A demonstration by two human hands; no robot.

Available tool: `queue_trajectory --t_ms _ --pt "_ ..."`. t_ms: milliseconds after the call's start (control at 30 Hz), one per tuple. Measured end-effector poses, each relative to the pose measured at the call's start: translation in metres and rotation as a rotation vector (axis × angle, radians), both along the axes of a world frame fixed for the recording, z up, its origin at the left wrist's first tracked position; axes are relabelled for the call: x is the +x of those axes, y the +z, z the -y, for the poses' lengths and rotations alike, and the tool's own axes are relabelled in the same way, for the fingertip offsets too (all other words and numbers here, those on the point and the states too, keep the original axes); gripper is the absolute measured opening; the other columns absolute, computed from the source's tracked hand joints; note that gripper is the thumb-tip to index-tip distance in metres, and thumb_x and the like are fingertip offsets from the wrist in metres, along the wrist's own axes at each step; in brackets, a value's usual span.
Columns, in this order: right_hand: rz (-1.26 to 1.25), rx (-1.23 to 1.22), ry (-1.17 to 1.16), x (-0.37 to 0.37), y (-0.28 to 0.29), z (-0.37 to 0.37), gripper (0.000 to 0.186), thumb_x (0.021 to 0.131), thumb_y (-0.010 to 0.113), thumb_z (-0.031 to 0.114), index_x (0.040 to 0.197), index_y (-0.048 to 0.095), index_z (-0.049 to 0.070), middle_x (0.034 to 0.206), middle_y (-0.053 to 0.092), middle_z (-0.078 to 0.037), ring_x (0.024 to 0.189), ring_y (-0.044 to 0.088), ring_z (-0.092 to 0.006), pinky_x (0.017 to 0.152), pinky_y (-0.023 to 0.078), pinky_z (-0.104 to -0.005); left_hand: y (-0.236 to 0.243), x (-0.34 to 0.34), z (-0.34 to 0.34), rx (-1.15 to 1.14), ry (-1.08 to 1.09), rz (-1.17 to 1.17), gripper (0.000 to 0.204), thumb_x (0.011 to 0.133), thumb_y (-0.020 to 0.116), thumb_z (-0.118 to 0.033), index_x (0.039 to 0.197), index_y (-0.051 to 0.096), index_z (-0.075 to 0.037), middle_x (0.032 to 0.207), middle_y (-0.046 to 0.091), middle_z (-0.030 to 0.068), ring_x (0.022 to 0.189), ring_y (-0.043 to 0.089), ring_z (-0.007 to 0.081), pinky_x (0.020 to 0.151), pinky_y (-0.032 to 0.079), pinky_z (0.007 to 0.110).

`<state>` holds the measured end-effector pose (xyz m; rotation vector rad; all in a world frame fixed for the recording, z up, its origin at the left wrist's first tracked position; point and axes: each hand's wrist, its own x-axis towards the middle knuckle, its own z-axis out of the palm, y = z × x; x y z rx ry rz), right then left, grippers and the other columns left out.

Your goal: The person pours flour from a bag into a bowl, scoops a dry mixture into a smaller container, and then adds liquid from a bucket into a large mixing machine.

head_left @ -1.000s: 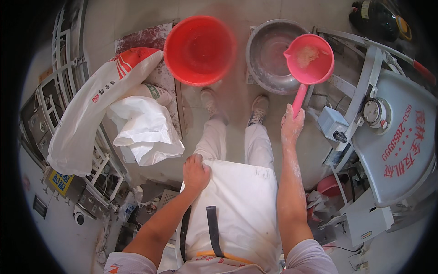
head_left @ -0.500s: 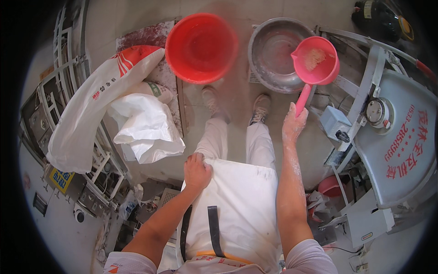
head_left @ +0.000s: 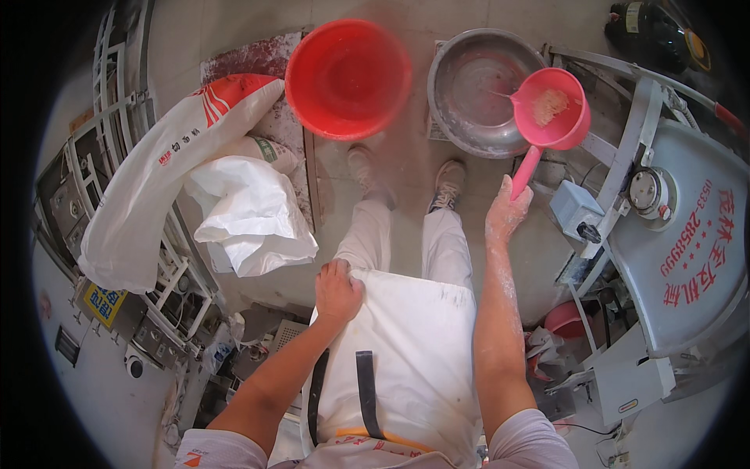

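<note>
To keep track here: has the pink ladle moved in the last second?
Yes: the ladle in the right hand has shifted right and slightly toward the person, judged against the metal basin.

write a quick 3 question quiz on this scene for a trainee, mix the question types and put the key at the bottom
1. Multiple choice: what does the right hand hold?
a) a white sack
b) a pink dipper by its handle
c) a black strap

2. True or false: the red plastic tub is to the left of the grey metal basin.

3. Short answer: what does the left hand rest against?

Key:
1. b
2. True
3. The white apron, at its edge.
</note>
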<state>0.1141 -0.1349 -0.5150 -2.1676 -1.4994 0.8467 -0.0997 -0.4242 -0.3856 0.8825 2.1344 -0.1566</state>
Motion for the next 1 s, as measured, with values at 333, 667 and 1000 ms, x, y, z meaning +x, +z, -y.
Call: queue_trajectory --t_ms 333,667,1000 --pt "0.046 0.0 -0.033 -0.001 0.009 -0.001 0.043 0.103 0.066 0.036 0.114 0.06 -0.005 0.105 0.061 -0.022 0.098 0.061 -0.0416 0.087 0.047 -0.0505 0.0 0.003 0.001 -0.005 -0.012 -0.009 0.029 0.083 0.06 -0.018 0.109 0.059 -0.005 0.112 0.061 0.0133 0.115 0.056 0.0339 0.098 0.044 0.048" --pt "0.112 -0.055 -0.032 0.0 0.016 -0.003 0.041 0.103 0.062 0.028 0.124 0.054 -0.006 0.112 0.065 -0.027 0.105 0.065 -0.0441 0.089 0.05 -0.0514 -0.001 0.004 0.004 -0.001 -0.021 -0.015 0.028 0.083 0.06 -0.019 0.108 0.059 -0.005 0.111 0.061 0.0131 0.115 0.056 0.0336 0.098 0.044 0.047" --pt "0.174 -0.025 -0.036 -0.005 0.02 -0.002 0.039 0.102 0.064 0.029 0.123 0.054 -0.003 0.105 0.069 -0.027 0.099 0.067 -0.0466 0.084 0.051 -0.0534 -0.001 0.004 0.004 -0.025 -0.024 -0.006 0.029 0.084 0.059 -0.019 0.11 0.06 -0.006 0.112 0.061 0.0128 0.114 0.056 0.0336 0.098 0.044 0.047"
